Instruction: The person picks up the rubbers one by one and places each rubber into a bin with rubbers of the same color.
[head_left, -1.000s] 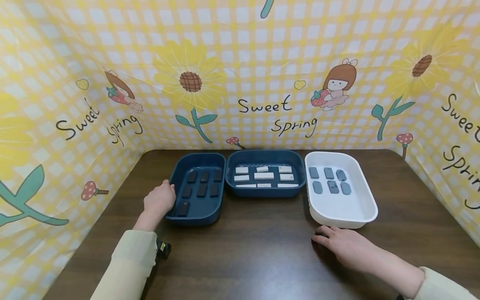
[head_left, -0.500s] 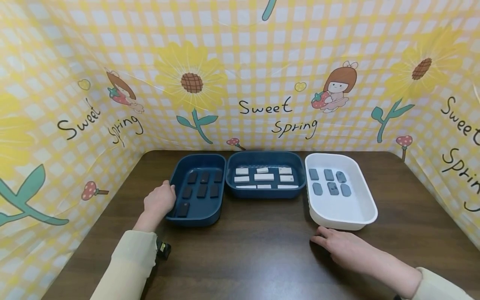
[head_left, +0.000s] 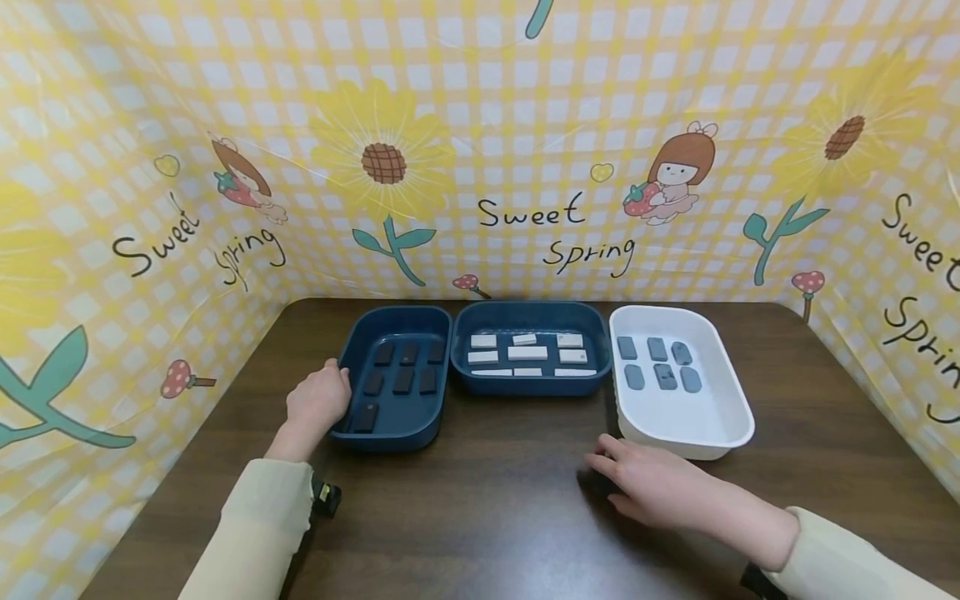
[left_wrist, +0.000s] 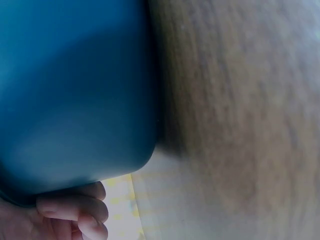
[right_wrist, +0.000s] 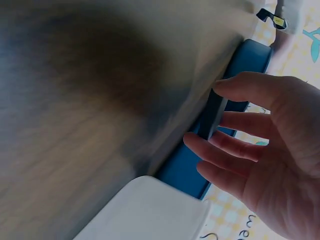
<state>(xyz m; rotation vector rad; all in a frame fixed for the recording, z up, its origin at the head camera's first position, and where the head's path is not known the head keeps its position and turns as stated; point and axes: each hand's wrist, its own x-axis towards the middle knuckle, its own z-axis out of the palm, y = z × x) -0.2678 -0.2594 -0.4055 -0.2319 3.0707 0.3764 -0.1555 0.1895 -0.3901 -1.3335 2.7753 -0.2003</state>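
Observation:
My left hand grips the left side of a dark blue tray; in the left wrist view its curled fingers sit against the tray's wall. Inside that tray lie several black blocks. My right hand is over the table in front of the white tray. In the right wrist view it pinches a dark flat block between thumb and fingers; the head view hides this block.
Between the outer trays stands another dark blue tray with several white blocks. Several grey-blue pieces lie in the white tray. The wooden table ends at a patterned cloth.
My right hand has moved left along the table, away from the front of the white tray, and its fingers are more spread. My left hand and the trays stay put.

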